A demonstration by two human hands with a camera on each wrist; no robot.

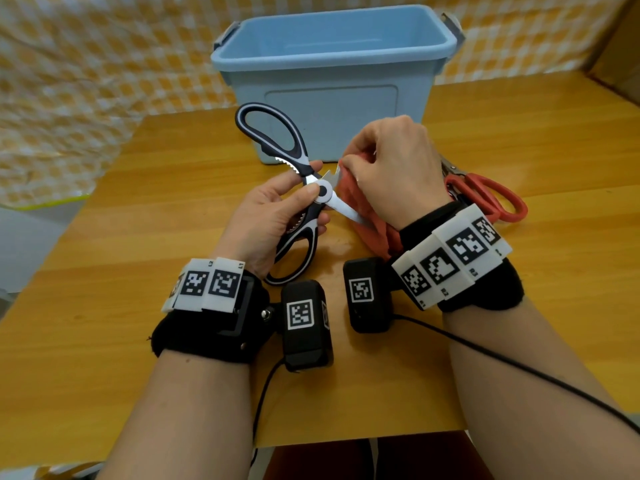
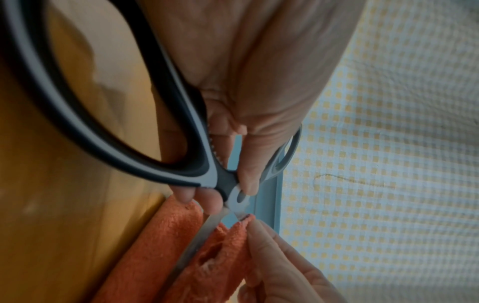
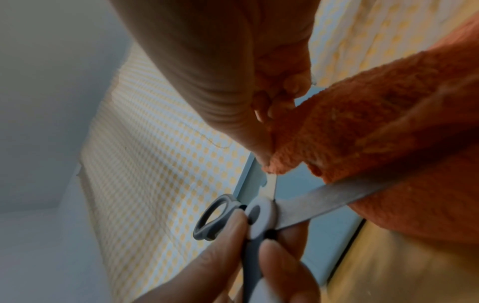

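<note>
From the head view, your left hand (image 1: 273, 216) holds the kitchen scissors (image 1: 323, 194) above the worktop (image 1: 138, 306), thumb pressed on the round pivot and fingers curled round the shank of the handle nearest your wrist. The scissors are spread wide, with the other handle loop standing up towards the blue bin (image 1: 332, 109). Your right hand (image 1: 391, 168) is just beside it, its fingers closed in a pinch on the orange cloth (image 1: 372, 230), which wraps one blade; the other blade slants down against the cloth's folds. A pair of red scissors (image 1: 493, 187) lies on the worktop behind your right wrist, partly hidden by it. In the left wrist view, the dark handle loop (image 2: 155, 170) fills the frame, and your left fingertips (image 2: 210, 201) and thumb clamp either side of the pivot. Below them a bare blade (image 2: 197, 242) runs between two folds of the orange cloth (image 2: 155, 246), while your right fingers (image 2: 272, 246) pinch the cloth's upper edge. In the right wrist view, your right fingers (image 3: 259, 143) squeeze the cloth (image 3: 376, 112) closed over the tip end of one blade, the other blade (image 3: 324, 196) passes under the cloth, and your left fingers (image 3: 228, 246) grip at the pivot (image 3: 261, 217). The bin's side shows behind, blurred.
</note>
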